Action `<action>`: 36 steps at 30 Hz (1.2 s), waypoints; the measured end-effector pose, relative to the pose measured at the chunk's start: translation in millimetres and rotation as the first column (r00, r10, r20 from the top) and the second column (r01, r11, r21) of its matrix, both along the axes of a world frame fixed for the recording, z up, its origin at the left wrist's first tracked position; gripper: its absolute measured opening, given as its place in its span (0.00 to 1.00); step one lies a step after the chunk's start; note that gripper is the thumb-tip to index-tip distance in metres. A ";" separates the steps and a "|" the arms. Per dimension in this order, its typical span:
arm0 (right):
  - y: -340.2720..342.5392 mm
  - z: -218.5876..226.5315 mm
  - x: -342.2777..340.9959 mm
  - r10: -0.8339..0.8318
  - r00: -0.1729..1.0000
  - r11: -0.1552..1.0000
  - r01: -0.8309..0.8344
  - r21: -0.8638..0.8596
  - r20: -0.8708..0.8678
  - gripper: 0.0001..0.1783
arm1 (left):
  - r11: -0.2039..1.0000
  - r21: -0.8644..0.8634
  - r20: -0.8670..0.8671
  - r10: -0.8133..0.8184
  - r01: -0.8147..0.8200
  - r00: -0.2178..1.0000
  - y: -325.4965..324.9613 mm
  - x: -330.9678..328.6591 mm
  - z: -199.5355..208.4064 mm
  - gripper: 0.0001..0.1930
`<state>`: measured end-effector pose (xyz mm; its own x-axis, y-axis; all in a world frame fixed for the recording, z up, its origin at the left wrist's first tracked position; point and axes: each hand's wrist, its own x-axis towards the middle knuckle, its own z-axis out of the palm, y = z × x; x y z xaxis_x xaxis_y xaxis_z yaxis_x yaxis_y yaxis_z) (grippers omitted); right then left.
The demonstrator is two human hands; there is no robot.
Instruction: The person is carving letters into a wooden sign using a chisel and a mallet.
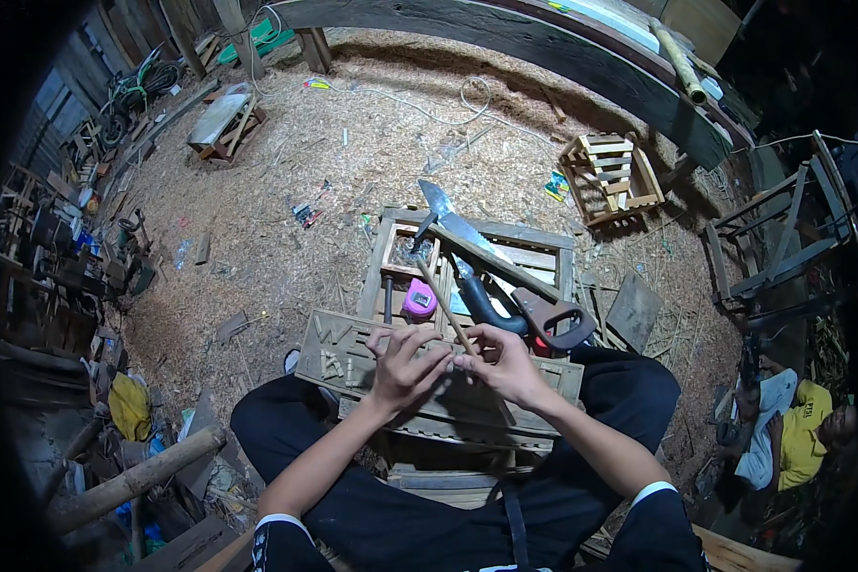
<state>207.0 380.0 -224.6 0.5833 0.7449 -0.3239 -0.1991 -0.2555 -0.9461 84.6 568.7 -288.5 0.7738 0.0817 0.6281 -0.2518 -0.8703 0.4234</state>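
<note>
My right hand is closed around a thin wooden stick, which slants up and away from me. Close beside it, my left hand pinches with thumb and forefinger near the right fingertips; what lies in that pinch is too small to make out. Both hands are above a wooden board across my lap, where several short wooden pegs lie at the left. Just beyond are a pink tape measure, a handsaw with a brown handle, and a tool with a black curved handle.
The tools rest on a slatted wooden frame with a small compartment of nails. Wood shavings cover the ground. A slatted crate stands far right, a small stool far left. A person in a yellow shirt is at the right.
</note>
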 end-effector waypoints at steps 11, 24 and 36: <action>-2.4 -10.2 13.7 -0.040 0.996 0.999 0.042 -0.022 0.084 0.18 | 0.970 0.150 -0.021 -0.188 0.189 0.982 6.6 -5.6 0.4 0.11; -6.4 -6.9 20.4 -0.116 0.977 0.993 0.116 0.011 0.179 0.18 | 0.985 0.023 -0.136 0.170 -0.169 0.976 6.8 11.4 7.1 0.44; -1.9 -8.4 -24.7 0.185 0.681 0.983 -0.123 -0.138 0.709 0.11 | 0.996 -0.014 -0.324 0.078 -0.087 0.943 72.1 -41.3 12.9 0.23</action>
